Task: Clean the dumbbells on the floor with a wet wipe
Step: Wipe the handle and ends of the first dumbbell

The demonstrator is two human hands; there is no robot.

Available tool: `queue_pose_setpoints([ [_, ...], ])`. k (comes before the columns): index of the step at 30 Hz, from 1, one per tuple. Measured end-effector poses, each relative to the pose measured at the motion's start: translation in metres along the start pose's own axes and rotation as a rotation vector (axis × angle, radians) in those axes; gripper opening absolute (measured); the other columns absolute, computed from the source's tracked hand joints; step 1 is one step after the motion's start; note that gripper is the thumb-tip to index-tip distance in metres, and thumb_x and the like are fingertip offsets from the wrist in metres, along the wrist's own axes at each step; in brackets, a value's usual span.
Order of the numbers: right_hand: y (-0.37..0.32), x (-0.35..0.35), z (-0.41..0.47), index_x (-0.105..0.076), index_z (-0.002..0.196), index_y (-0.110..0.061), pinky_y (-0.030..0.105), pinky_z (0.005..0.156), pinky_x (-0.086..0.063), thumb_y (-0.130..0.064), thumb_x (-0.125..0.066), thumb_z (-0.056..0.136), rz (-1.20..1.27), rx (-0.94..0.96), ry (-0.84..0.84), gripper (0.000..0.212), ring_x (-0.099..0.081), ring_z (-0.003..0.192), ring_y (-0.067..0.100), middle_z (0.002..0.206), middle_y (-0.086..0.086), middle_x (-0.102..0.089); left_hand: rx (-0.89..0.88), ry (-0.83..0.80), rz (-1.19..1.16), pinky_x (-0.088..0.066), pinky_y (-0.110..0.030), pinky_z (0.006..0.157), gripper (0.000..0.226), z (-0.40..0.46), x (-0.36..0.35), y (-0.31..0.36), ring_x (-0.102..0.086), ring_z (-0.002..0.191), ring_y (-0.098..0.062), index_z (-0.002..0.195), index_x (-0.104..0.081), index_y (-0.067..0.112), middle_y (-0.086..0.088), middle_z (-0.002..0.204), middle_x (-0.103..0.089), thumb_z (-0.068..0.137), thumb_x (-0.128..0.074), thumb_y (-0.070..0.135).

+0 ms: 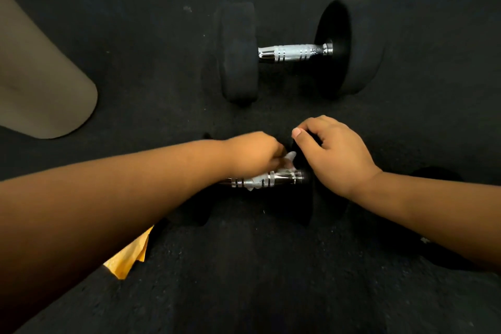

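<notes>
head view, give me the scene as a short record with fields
setting: dark rubber floor
near dumbbell: lying on the floor, chrome handle between the hands
far dumbbell: lying on the floor beyond it, untouched
wipe: white, pressed on the near handle
left hand: holding the wipe against the handle
right hand: resting on the near dumbbell's right weight, steadying it
other items: yellow cloth under the left forearm; tan rounded object at far left

Two dumbbells (295, 53) (282, 179), one wet wipe (288, 164), two hands (253, 153) (334, 156)
</notes>
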State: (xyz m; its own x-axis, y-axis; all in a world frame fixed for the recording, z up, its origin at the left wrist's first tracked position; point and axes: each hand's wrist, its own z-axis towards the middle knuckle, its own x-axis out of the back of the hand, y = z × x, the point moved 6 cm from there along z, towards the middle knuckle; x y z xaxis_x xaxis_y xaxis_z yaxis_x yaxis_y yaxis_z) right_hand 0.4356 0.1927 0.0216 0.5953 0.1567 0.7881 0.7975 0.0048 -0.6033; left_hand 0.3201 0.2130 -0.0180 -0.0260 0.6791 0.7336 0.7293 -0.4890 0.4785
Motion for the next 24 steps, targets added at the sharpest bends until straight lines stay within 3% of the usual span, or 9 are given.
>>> queue_pose_setpoints([
  [4,0.002,0.001,0.005,-0.064,0.095,-0.028,0.03,0.077,-0.04,-0.044,-0.043,0.095,0.004,-0.016,-0.005,0.026,-0.054,0.094,0.014,0.093,-0.006,-0.059,-0.041,0.087,0.182,-0.024,-0.028,0.052,0.043,-0.009,0.042,-0.007,-0.044,0.057,-0.013,0.061,-0.039,0.023,0.006,0.058,-0.044,0.098,-0.045,0.044],
  [8,0.004,0.001,0.008,-0.066,0.098,-0.026,0.03,0.079,-0.04,-0.047,-0.041,0.095,-0.018,-0.016,-0.013,0.032,-0.054,0.094,0.013,0.093,-0.006,-0.059,-0.027,0.159,0.196,-0.038,-0.024,0.061,0.042,-0.039,0.077,-0.025,-0.053,0.063,-0.011,0.073,-0.053,0.016,0.003,0.067,-0.056,0.097,-0.04,0.047],
  [11,0.003,0.002,0.007,-0.066,0.098,-0.026,0.028,0.078,-0.039,-0.047,-0.041,0.095,-0.019,-0.015,0.01,0.033,-0.054,0.093,0.013,0.095,-0.006,-0.061,0.028,-0.139,0.285,-0.041,-0.022,0.069,0.038,-0.06,0.048,-0.031,-0.056,0.074,-0.008,0.089,-0.056,0.023,0.009,0.078,-0.06,0.096,-0.035,0.054],
  [13,0.002,0.002,0.007,-0.067,0.098,-0.025,0.028,0.077,-0.038,-0.045,-0.042,0.095,-0.016,-0.012,0.019,0.032,-0.055,0.092,0.013,0.095,-0.005,-0.061,0.089,-0.342,0.338,-0.044,-0.029,0.09,0.049,-0.067,0.028,-0.029,-0.059,0.099,-0.014,0.114,-0.058,0.031,0.009,0.106,-0.064,0.095,-0.025,0.061],
  [15,0.003,0.002,0.006,-0.067,0.097,-0.025,0.029,0.077,-0.039,-0.045,-0.043,0.095,-0.017,-0.011,0.029,0.031,-0.055,0.092,0.013,0.095,-0.005,-0.061,0.188,-0.417,0.312,-0.036,-0.031,0.099,0.055,-0.061,0.027,-0.027,-0.051,0.119,-0.019,0.13,-0.053,0.03,0.004,0.128,-0.057,0.098,-0.017,0.057],
  [18,0.002,0.001,0.002,-0.066,0.095,-0.027,0.028,0.074,-0.037,-0.046,-0.044,0.094,-0.028,0.0,0.04,0.029,-0.055,0.089,0.012,0.093,-0.007,-0.06,0.244,-0.48,0.171,-0.035,-0.029,0.09,0.054,-0.043,0.013,-0.018,-0.055,0.111,-0.02,0.12,-0.061,0.015,-0.002,0.117,-0.064,0.103,-0.02,0.046],
  [21,0.001,-0.001,-0.002,-0.064,0.093,-0.029,0.027,0.074,-0.037,-0.045,-0.044,0.094,-0.036,0.019,0.047,0.026,-0.054,0.091,0.012,0.093,-0.009,-0.059,0.284,-0.317,-0.029,-0.045,-0.03,0.083,0.042,-0.023,-0.009,-0.009,-0.062,0.091,-0.024,0.118,-0.057,0.007,-0.014,0.109,-0.066,0.104,-0.027,0.032],
  [23,0.001,-0.001,-0.003,-0.063,0.095,-0.029,0.027,0.077,-0.037,-0.045,-0.043,0.094,-0.049,0.026,0.047,0.026,-0.054,0.095,0.013,0.094,-0.009,-0.059,0.363,-0.265,-0.148,-0.051,-0.035,0.086,0.045,-0.019,-0.02,-0.007,-0.065,0.085,-0.026,0.141,-0.038,0.005,-0.015,0.096,-0.069,0.101,-0.042,0.026],
  [24,0.001,0.0,-0.004,-0.064,0.096,-0.029,0.027,0.077,-0.037,-0.045,-0.043,0.094,-0.054,0.027,0.049,0.027,-0.054,0.096,0.013,0.095,-0.009,-0.059,0.401,-0.222,-0.203,-0.051,-0.038,0.088,0.063,-0.02,-0.021,-0.006,-0.065,0.088,-0.027,0.149,-0.021,0.005,-0.011,0.091,-0.07,0.097,-0.052,0.023],
])
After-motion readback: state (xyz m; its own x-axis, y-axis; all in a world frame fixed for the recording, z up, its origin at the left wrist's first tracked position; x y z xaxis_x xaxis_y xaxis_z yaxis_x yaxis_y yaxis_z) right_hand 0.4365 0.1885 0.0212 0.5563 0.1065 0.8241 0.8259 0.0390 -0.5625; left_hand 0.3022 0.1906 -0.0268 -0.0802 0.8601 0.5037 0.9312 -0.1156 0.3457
